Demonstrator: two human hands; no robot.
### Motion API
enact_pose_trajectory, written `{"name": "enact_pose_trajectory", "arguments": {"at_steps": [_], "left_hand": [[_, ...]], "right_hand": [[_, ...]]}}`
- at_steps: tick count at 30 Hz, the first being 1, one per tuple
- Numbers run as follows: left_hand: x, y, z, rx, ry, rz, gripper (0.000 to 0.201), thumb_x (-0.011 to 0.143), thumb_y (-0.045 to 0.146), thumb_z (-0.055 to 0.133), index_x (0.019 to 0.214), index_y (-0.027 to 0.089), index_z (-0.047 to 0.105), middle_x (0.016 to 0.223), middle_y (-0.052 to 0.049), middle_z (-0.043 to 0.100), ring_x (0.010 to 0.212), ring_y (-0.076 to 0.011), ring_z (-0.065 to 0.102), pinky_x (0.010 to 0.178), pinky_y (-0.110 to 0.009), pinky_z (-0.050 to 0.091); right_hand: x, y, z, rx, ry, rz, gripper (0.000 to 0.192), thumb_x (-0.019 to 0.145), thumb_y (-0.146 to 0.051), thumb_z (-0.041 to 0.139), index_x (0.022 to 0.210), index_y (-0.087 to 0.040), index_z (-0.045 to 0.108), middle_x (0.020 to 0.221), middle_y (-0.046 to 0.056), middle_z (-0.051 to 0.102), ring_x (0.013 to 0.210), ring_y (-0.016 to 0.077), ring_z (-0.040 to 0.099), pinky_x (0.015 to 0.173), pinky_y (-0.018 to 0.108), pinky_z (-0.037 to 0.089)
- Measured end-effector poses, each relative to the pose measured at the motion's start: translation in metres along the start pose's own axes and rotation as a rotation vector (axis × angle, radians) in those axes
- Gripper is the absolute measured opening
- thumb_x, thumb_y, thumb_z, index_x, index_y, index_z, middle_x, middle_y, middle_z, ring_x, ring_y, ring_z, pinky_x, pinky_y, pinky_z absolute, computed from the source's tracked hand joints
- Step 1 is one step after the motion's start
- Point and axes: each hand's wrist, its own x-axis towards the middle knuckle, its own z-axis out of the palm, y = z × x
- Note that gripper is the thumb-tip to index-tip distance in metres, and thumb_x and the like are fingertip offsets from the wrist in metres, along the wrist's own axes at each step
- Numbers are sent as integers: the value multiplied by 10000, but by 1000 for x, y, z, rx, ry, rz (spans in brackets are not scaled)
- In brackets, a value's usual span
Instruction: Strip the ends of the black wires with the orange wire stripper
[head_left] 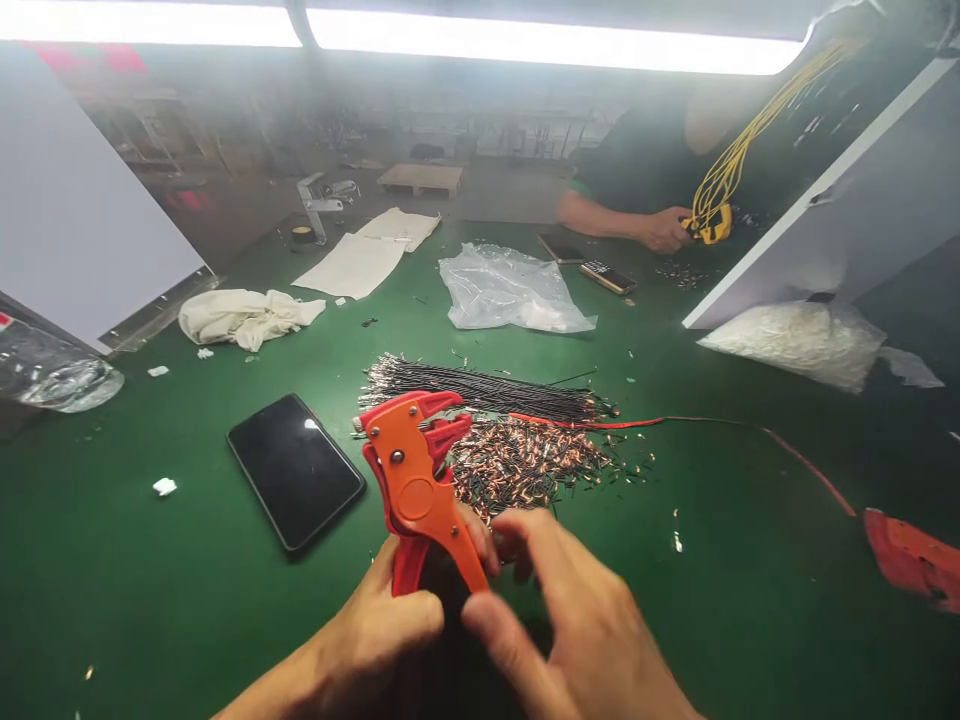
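An orange and red wire stripper [418, 470] stands upright in front of me, jaws at the top. My left hand [382, 620] is wrapped around its handles from the left. Close by its right handle is my right hand [577, 610], thumb and fingers apart and curved; whether the thumb touches the handle I cannot tell. Behind the tool lies a bundle of black wires [487, 388] with bare ends at the left. Nearer to me is a heap of short black and copper wire scraps [532, 460], partly hidden by the tool and my fingers.
A black smartphone [296, 472] lies to the left. Further back are a white cloth [244, 315], paper [360, 260] and a clear plastic bag [510, 290]. A red strip [712, 419] leads right to another red tool [915, 560]. Across the table, a person's hand [664, 230] holds a yellow tool.
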Motion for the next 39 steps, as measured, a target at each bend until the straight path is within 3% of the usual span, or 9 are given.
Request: {"name": "enact_pose_trajectory", "arguments": {"at_steps": [2,6,9,13,15,20,27,33,39], "left_hand": [[-4,-3,1,-17,30,-45,372,658,236,517,1010,185,626,969,-66,675,916,-241,627,815,-386,550],[-10,-8,6,210,133,32,431,847,512,550,1164,229,623,1028,-85,670,997,-279,632,873,-427,547],[-7,-1,9,539,194,214,508,874,637,471,1163,250,628,1029,-96,675,1038,-293,614,917,-438,526],[-2,11,11,716,226,395,561,964,632,211,1095,242,591,925,-68,669,851,-219,611,759,-354,535],[0,14,13,836,312,447,397,1013,481,258,1023,231,566,830,-31,649,750,-178,587,682,-310,499],[9,19,28,1310,325,579,181,941,241,482,783,210,564,626,12,599,538,-177,570,516,-302,419],[37,14,73,1651,65,197,384,887,522,528,767,171,628,570,-79,661,487,-286,657,454,-343,464],[56,-6,87,1616,63,105,127,869,180,546,892,126,659,637,-91,688,503,-240,662,455,-276,436],[55,-2,73,1460,125,128,233,867,54,441,811,166,637,691,-76,680,632,-217,647,576,-300,474]], "right_hand": [[-13,2,22,59,-75,21,744,874,-480,590,1492,-302,216,1302,158,603,1015,396,648,806,548,533],[-22,8,50,256,-151,270,874,808,-150,480,1540,-374,59,1422,138,517,1216,411,544,944,619,457],[-10,5,35,394,-289,308,925,742,-197,594,1542,-276,137,1516,152,384,1328,399,416,1074,596,362],[10,6,-5,842,-436,471,713,636,-135,588,1330,-249,475,1114,61,614,992,257,571,852,409,480],[18,13,-22,1130,-479,514,525,554,-113,569,1069,-198,625,907,18,604,861,201,556,792,337,445],[43,39,-58,1391,-360,425,536,605,-98,579,1132,-178,631,929,53,631,835,203,572,806,367,449],[47,69,-83,1393,-238,357,326,900,-420,568,1110,-182,640,837,38,600,774,192,547,748,342,452],[37,71,-75,1407,-298,377,240,871,-223,551,1095,-184,627,854,45,626,776,198,580,772,379,453],[41,74,-76,1436,-315,380,293,847,-258,559,1123,-174,604,823,40,621,741,195,571,729,365,447]]}}
